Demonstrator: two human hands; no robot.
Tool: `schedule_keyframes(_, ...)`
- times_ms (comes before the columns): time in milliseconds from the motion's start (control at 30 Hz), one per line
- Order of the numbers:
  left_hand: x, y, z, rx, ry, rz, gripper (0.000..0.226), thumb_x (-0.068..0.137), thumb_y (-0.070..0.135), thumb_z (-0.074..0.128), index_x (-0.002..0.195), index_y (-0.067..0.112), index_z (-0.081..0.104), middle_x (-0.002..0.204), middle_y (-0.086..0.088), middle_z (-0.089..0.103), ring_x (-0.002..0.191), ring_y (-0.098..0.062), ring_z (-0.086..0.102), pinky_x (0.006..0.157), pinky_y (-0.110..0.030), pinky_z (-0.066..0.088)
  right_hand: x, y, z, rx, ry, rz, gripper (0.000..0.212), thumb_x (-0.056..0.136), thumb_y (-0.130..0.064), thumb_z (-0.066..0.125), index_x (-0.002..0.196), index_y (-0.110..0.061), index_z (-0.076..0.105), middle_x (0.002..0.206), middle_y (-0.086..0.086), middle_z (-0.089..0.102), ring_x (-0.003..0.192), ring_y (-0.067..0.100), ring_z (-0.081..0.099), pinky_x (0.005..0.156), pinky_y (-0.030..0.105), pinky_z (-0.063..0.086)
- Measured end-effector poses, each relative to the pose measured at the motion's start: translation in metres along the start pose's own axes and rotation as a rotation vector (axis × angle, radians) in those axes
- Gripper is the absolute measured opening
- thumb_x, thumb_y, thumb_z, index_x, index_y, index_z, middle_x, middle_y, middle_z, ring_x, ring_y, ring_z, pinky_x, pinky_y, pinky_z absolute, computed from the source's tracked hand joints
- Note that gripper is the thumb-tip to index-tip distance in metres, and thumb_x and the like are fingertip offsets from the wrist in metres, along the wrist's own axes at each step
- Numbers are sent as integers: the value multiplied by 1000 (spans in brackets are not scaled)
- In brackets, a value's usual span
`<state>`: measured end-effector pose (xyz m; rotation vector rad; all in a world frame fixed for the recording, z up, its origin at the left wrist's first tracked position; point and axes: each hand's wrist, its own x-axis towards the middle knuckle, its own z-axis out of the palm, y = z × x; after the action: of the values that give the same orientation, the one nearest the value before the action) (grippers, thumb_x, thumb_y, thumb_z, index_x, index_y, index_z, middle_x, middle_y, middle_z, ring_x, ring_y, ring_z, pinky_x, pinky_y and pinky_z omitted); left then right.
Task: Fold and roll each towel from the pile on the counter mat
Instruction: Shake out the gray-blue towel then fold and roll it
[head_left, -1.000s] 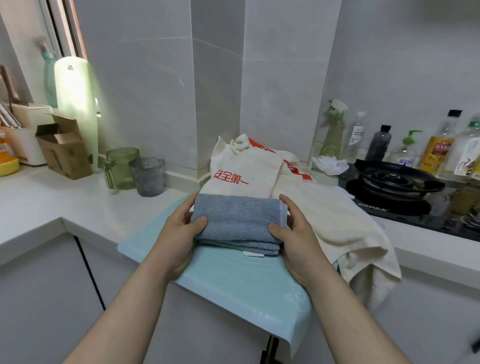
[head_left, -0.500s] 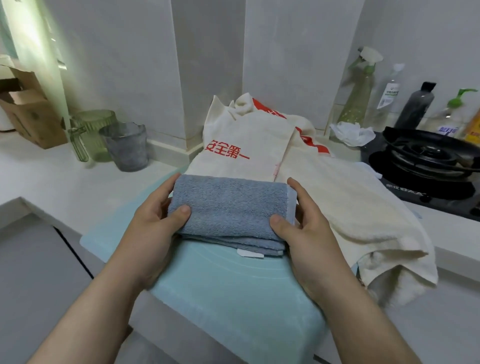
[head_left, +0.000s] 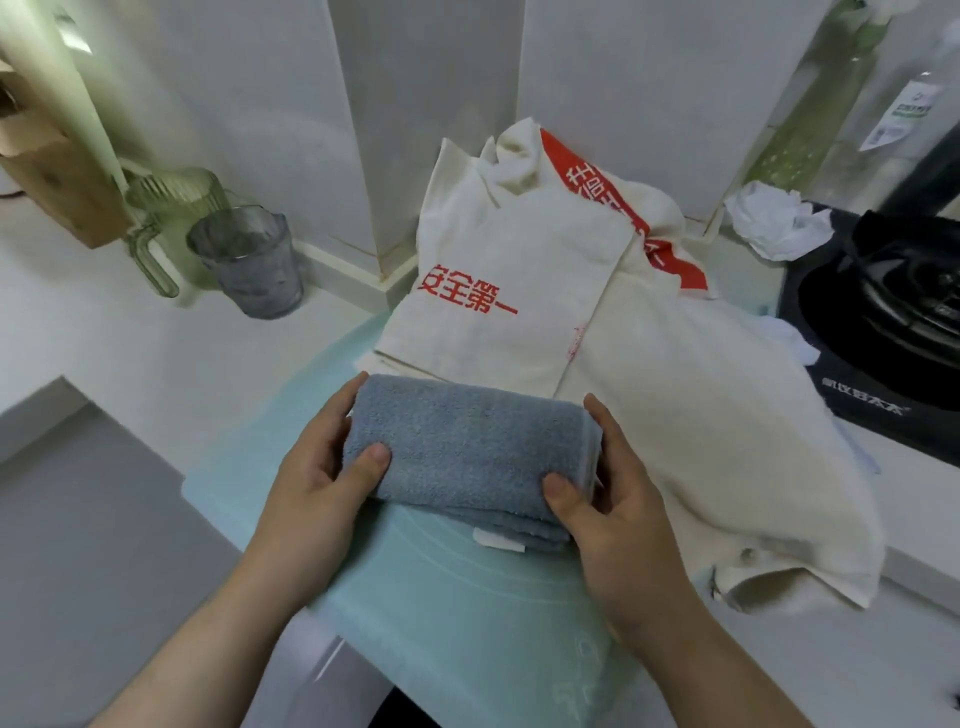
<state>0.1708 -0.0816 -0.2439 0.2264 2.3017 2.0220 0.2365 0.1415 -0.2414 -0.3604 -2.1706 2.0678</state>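
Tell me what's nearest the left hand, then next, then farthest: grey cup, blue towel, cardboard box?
1. Blue towel, gripped by the left hand itself.
2. Grey cup, back left on the counter.
3. Cardboard box, at the far left edge of view.

Soft, even light is cast from the upper left, where a pale green glow is seen. Only a faint shadow is thrown beneath the blue towel (head_left: 467, 441). Lines are bowed near the edges, and the grey cup (head_left: 249, 265) is slightly smeared.
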Motion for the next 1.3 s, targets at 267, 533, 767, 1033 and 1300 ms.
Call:
schedule_keyframes(267,4,25,-2,87,-63,-238,61,82,36,57,141,35,45,135,20,55,124,0,51,107,-34,41,8,-31,1,-18,-49,226,65,93,-10,61,142,-40,30,120,-36,47,105,-24,49,90,3,42)
schedule_keyframes(533,12,74,-3,-86,-107,-532,43,77,20,58,115,40,63,117,6,69,113,-20,63,99,-45,49,13,-85,-3,-51,-68,400,39,91,-4,59,110,-38,61,108,-14,67,103,5,63,91,18,50)
schedule_keyframes(767,26,125,0,-248,-162,-551,63,80,6,72,133,35,52,110,-13,70,103,-30,67,89,-43,53,-8,-134,-31,115,59,474,54,88,-2,60,126,-40,55,117,-3,65,109,20,63,94,42,54)
schedule_keyframes(1033,47,168,54,-233,-360,-400,62,73,17,72,130,36,56,113,-8,70,105,-28,67,86,-38,54,-30,-175,-92,140,242,320,55,87,-1,62,126,-38,50,114,5,66,101,23,67,84,42,58)
schedule_keyframes(1300,36,201,133,-184,-525,-341,56,59,37,77,112,52,64,114,-13,66,105,-33,65,89,-44,56,-69,-181,-170,200,373,290,55,87,2,61,127,-35,53,109,7,70,97,24,70,82,42,58)
